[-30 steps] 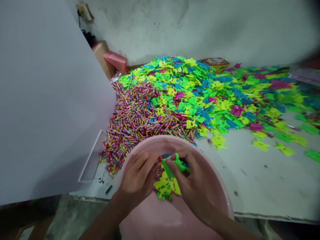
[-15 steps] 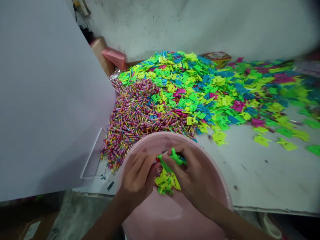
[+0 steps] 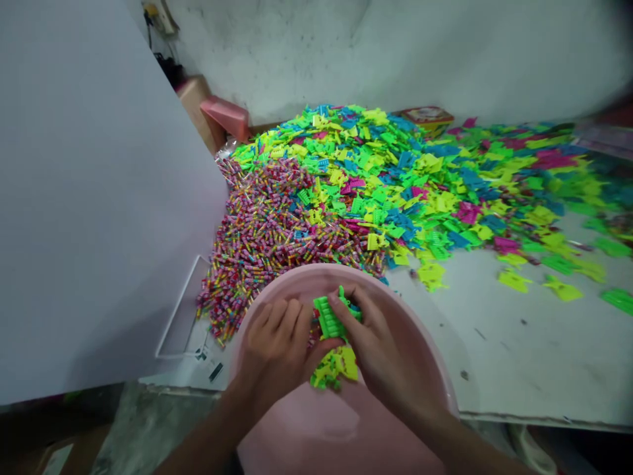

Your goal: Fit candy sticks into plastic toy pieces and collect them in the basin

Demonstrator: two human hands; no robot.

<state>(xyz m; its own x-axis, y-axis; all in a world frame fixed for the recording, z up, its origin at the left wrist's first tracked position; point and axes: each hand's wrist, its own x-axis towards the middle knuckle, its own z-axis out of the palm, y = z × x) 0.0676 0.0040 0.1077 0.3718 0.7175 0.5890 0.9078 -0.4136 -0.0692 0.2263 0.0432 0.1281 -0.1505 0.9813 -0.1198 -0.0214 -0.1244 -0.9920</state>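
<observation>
Over the pink basin point(image 3: 341, 455), my right hand point(image 3: 378, 343) grips a bright green ribbed plastic toy piece point(image 3: 330, 318) between thumb and fingers. Some blue shows behind that piece, partly covered by the fingers. Close by on the left is my left hand point(image 3: 277, 346), its fingers curled in and its thumb reaching to the green piece's lower edge. What those curled fingers hold, if anything, is hidden. Below the hands, yellow and green plastic pieces point(image 3: 341, 366) lie inside the basin, with small wrapped sticks partly visible beside them.
Behind the basin is a heap of small pink-and-yellow wrapped sticks point(image 3: 262, 224). A large pile of green, yellow, blue and pink plastic pieces point(image 3: 376, 158) spreads rightward along the wall. A white panel point(image 3: 99, 198) stands at left; a small box point(image 3: 428, 115) sits at the back.
The green piece has turned so its ribbed face now shows. My left thumb has extended toward it, and the left fingers have shifted slightly upward.
</observation>
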